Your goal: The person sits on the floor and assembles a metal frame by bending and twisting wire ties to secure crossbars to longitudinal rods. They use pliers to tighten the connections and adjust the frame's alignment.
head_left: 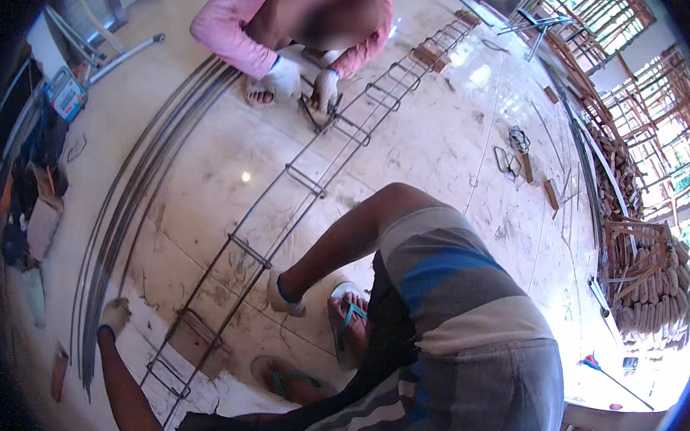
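Rebar cage (281,227), a long ladder of thin steel bars ringed with square stirrups, runs across the pale tiled floor (445,135) from the near left corner toward the far right, where wooden blocks (434,56) prop it up. Just left of it a bundle of loose long rods (137,195) curves along the floor's left side, leaving only a narrow strip between the two. The person's left hand (115,314), in a white glove, rests on the near end of that bundle; whether the fingers are closed round a rod cannot be told. The right hand (285,297), also gloved, lies on the floor just right of the cage, beside a foot in a blue-strapped sandal (348,322); its grip cannot be made out either. At the far end another person in a pink sleeve (230,31) crouches with both gloved hands on the cage. The widest bare floor lies right of the cage, dotted with a few spare stirrups (510,158) and wood scraps. Stacked timber frames (642,265) close off the right edge. At the left edge stands a small blue and white box (66,94); its contents are not visible.
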A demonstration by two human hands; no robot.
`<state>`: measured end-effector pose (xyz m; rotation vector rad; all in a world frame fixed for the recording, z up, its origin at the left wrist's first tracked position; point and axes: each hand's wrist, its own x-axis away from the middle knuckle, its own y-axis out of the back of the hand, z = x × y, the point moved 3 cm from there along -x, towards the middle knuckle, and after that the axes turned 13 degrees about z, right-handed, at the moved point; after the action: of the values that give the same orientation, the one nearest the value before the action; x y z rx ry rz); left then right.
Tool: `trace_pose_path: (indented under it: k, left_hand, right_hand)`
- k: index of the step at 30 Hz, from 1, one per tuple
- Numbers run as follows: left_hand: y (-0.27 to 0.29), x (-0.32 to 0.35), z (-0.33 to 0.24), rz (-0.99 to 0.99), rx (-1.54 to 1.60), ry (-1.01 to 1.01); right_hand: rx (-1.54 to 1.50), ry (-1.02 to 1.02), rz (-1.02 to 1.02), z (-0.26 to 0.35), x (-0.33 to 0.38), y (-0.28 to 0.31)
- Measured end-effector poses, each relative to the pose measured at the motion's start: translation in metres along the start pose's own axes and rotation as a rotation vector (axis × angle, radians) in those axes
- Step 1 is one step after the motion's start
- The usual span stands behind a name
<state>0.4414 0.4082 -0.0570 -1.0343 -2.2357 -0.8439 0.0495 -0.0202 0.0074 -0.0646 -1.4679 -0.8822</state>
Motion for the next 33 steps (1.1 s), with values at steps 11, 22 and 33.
trace_pose_path:
  k: [11, 22, 33]
  left_hand:
    - [-0.033, 0.028, -0.018, -0.016, -0.149, 0.165]
    - [0.006, 0.051, -0.023, -0.009, 0.077, 0.116]
    - [0.026, 0.053, 0.016, -0.027, -0.154, 0.216]
  right_hand:
    - [-0.374, 0.103, -0.744, -0.024, 0.027, 0.05]
    - [-0.378, -0.011, -1.099, -0.079, 0.025, 0.03]
    - [-0.174, 0.009, -0.939, -0.083, 0.007, 0.014]
